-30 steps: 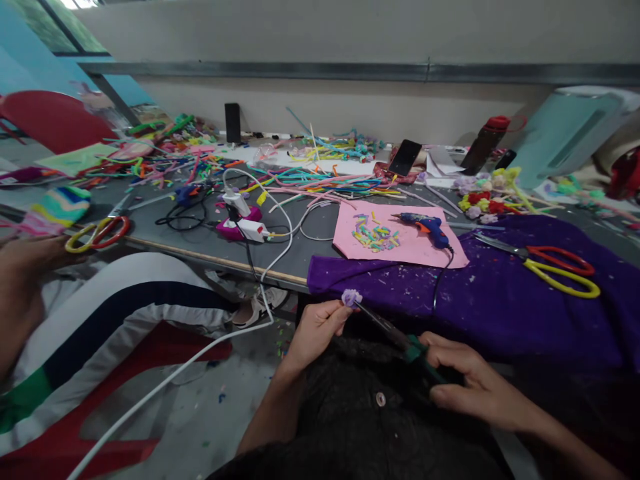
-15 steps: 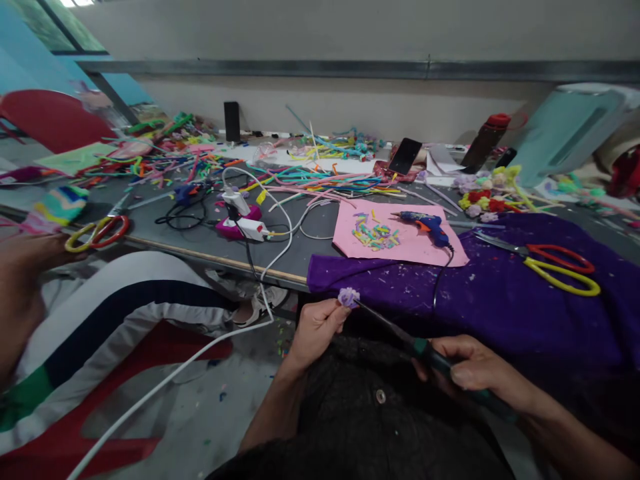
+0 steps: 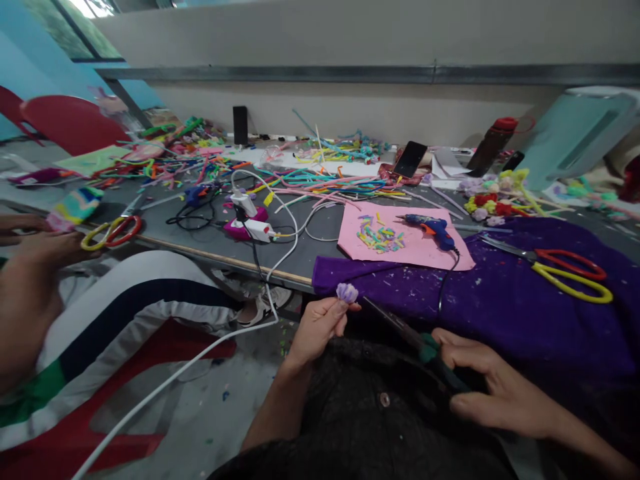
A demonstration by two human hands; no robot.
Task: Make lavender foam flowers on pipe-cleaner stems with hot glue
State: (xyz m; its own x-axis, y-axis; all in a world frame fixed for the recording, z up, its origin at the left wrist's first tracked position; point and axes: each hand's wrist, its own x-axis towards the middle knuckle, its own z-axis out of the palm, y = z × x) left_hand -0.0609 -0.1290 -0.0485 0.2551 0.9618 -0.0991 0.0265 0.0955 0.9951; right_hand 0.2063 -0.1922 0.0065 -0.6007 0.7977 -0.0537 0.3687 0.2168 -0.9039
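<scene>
Between the thumb and fingers of my left hand (image 3: 317,327), a small lilac flower (image 3: 347,293), fuzzy like pipe cleaner, is pinched with its head up. My right hand (image 3: 493,383) grips what look like long-nose pliers (image 3: 400,324) with dark green handles. Their narrow jaws point up and left, the tip just right of the flower and apart from it. Part of the handles is hidden by my fingers and the dark clothing behind. Beyond both hands, a purple cloth (image 3: 525,320) covers the table edge.
A pink sheet (image 3: 350,230) holds cut pieces and a blue glue gun (image 3: 431,230). Red-and-yellow scissors (image 3: 570,273) lie on the cloth. White cable (image 3: 200,350) hangs from a power strip (image 3: 250,230). At left, another person's hands (image 3: 45,253) are near a striped piece (image 3: 77,207).
The plier tip has drawn away from the flower, and my right hand's grip has widened. The flower has turned, showing its side. The whole view has shifted slightly.
</scene>
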